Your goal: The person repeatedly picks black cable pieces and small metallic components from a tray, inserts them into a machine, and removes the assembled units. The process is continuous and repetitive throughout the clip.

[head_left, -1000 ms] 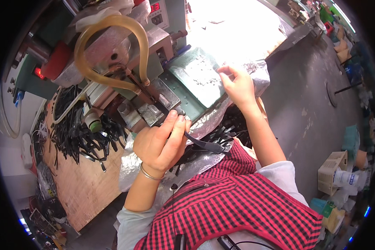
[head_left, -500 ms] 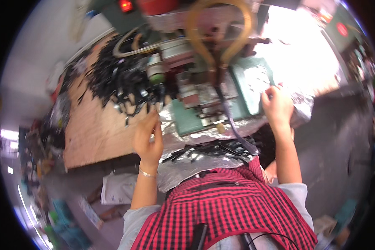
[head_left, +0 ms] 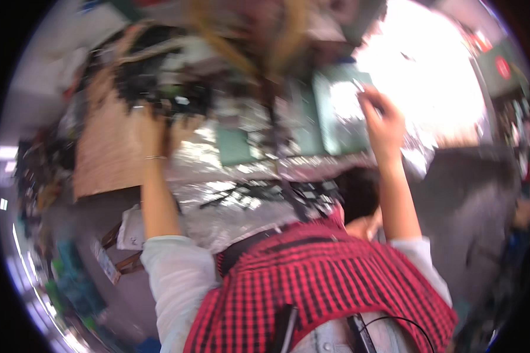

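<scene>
My left hand [head_left: 153, 130] reaches to the near edge of a heap of black strips [head_left: 153, 76] on the wooden board. Its fingers are smeared by motion and partly lost against the strips, so their grip does not show. On the right, my right hand [head_left: 386, 125] is raised over a green plate [head_left: 330, 112] beside the machine, thumb and forefinger pinched together. A small thin, pale piece [head_left: 358, 86] shows at those fingertips, too blurred to name. Between my hands stands the machine [head_left: 271, 100], with a yellowish hose loop [head_left: 297, 35] above.
The wooden board [head_left: 109, 147] lies at left. Silvery foil sheeting [head_left: 218, 217] covers the near edge and hangs toward my red checked apron [head_left: 312, 265], with more black strips [head_left: 259, 191] on it. A glaring white surface [head_left: 430, 76] lies right; a white bag [head_left: 132, 229] sits below left.
My left hand has gone left and farther forward into the strips. My right hand has risen slightly, still pinched. The whole view has shifted and blurred.
</scene>
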{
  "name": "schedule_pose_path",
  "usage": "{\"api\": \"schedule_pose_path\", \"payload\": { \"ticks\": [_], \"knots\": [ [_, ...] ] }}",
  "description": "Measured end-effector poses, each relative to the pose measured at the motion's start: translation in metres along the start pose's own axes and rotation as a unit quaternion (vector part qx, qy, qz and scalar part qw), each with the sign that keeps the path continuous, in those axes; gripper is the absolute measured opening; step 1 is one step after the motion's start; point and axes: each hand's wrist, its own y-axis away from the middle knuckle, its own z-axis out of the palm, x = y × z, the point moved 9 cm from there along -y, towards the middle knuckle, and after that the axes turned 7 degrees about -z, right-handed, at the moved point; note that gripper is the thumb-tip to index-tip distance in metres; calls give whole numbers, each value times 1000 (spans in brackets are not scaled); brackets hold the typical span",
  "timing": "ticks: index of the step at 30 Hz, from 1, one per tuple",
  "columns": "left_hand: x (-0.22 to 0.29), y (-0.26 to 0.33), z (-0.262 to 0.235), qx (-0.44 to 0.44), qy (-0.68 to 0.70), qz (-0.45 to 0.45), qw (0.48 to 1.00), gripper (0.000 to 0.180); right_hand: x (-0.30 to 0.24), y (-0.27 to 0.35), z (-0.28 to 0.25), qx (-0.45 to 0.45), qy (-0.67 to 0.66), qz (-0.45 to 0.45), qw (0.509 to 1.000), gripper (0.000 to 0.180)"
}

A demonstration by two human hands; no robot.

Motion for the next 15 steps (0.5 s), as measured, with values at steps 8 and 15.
{"api": "schedule_pose_path", "payload": {
  "ticks": [8, 15],
  "knots": [
    [-21, 65, 8, -110, 525, -128, 834, 26, 20, 31, -55, 20, 47, 10, 999, 17],
    [9, 86, -87, -23, 520, -175, 836, 19, -87, 51, -19, 20, -127, -58, 990, 13]
  ]
}}
